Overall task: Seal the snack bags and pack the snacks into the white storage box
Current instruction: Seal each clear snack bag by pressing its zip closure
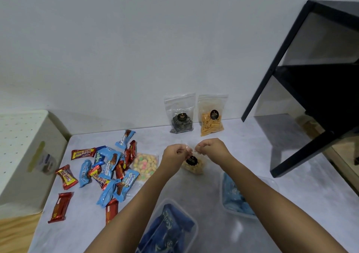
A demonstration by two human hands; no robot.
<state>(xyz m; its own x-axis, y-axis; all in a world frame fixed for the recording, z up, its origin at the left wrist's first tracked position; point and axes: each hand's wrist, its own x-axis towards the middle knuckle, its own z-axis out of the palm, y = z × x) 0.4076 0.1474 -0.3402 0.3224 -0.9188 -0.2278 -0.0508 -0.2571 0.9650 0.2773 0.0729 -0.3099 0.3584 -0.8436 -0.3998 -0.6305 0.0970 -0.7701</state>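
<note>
I pinch the top edge of the clear snack bag (193, 163) between my left hand (175, 153) and right hand (210, 148), its seal running sideways between them, the bag hanging below over the table (252, 147).

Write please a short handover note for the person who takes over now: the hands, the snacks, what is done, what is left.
Left hand and right hand: both pinch the top of a clear bag of yellow snacks.
Two clear bags lean at the wall; one bag of coloured snacks lies flat.
Loose wrapped bars on the table, unpacked.
Two clear containers hold blue packs.
Left: finish sealing, check the other bags, pack everything.
</note>
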